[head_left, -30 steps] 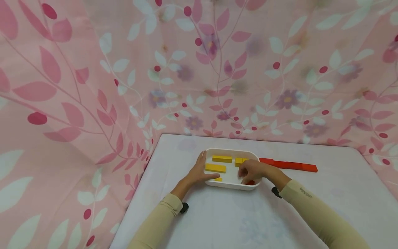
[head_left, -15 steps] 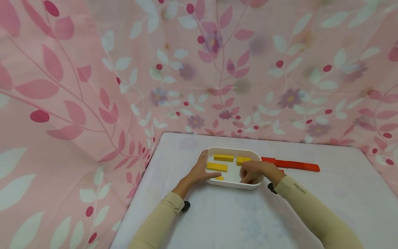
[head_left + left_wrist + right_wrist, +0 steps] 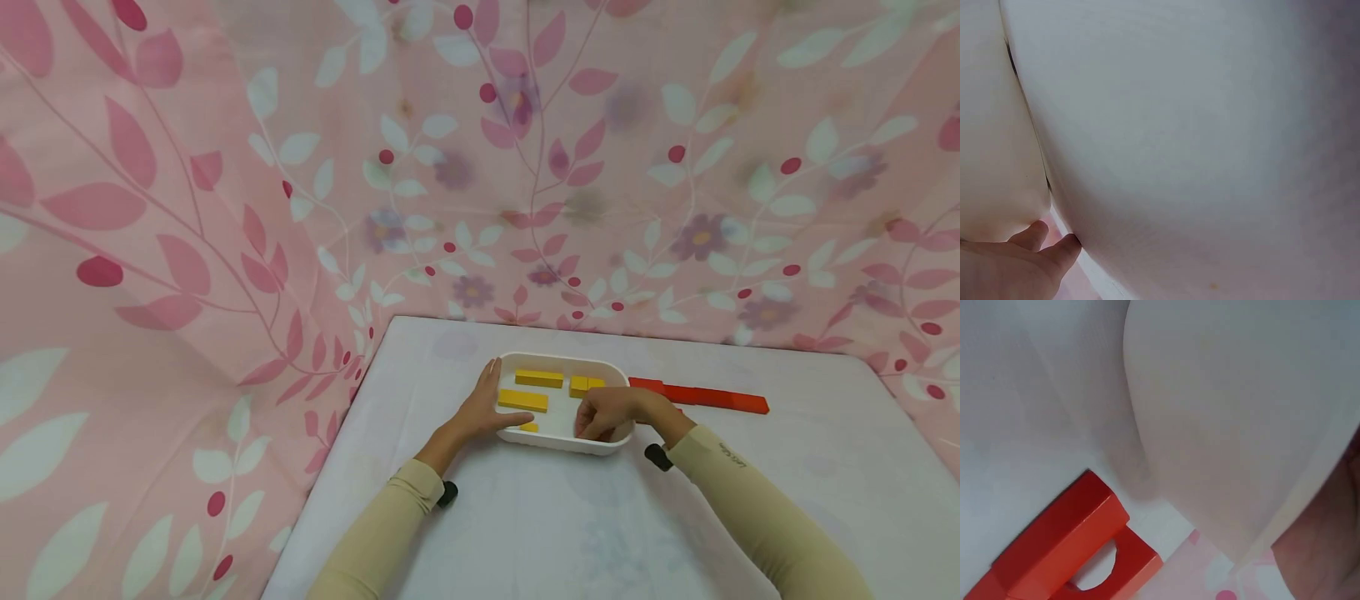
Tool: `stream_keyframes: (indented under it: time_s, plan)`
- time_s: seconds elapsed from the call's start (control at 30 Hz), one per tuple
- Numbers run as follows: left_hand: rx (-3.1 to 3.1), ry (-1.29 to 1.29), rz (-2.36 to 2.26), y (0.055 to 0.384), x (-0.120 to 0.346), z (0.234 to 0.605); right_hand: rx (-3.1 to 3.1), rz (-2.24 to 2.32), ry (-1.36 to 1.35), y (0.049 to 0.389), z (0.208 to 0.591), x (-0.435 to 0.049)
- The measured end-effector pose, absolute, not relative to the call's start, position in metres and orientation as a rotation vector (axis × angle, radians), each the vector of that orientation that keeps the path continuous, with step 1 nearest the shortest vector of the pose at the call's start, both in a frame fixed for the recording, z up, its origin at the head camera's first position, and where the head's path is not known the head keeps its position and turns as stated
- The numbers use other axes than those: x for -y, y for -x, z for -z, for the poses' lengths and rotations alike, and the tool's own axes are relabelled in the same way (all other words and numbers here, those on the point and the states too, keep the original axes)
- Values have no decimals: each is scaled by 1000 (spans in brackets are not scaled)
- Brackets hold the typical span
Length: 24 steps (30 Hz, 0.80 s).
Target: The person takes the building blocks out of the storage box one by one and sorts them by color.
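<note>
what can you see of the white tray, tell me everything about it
The white tray is a shallow, open oblong with rounded corners and smooth raised walls, plastic by its look. It sits upright on the white-covered table, its long sides running left to right. Yellow blocks lie inside. The left hand touches its left end, thumb over the near rim. The right hand reaches in, hiding part of the right end; whether it touches the tray is unclear.

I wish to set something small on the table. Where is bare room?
Bare tablecloth lies in front of the white tray, between the left sleeve and right sleeve; another patch, right of the right sleeve, in front of the red blocks. It is crowded inside the tray, where yellow blocks and the right hand are.
</note>
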<state>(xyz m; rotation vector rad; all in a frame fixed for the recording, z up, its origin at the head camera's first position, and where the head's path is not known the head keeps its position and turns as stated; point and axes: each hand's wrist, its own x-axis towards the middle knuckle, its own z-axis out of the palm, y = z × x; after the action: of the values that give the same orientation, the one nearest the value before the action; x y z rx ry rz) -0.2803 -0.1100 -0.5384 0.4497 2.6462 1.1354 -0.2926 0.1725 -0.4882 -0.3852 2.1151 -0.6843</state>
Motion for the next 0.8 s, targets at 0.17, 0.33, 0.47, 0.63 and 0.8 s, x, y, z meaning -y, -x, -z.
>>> stream_keyframes:
  time_s: [0.17,0.33,0.47,0.63,0.8]
  plan:
    - [-2642,-450,-1124,280,110,538,-2073,742,399,290,485,-173]
    - [-2651,-442,-1107,280,111,536,-2121,813,476,288,483,-173]
    - [-2649,-427,-1115,281,112,534,-2172,852,532,289,482,-175]
    - [-2638,-432,-1125,280,111,535,-2298,906,559,287,484,-181]
    - [-2628,-452,-1137,280,111,536,-2361,1089,606,281,473,-185]
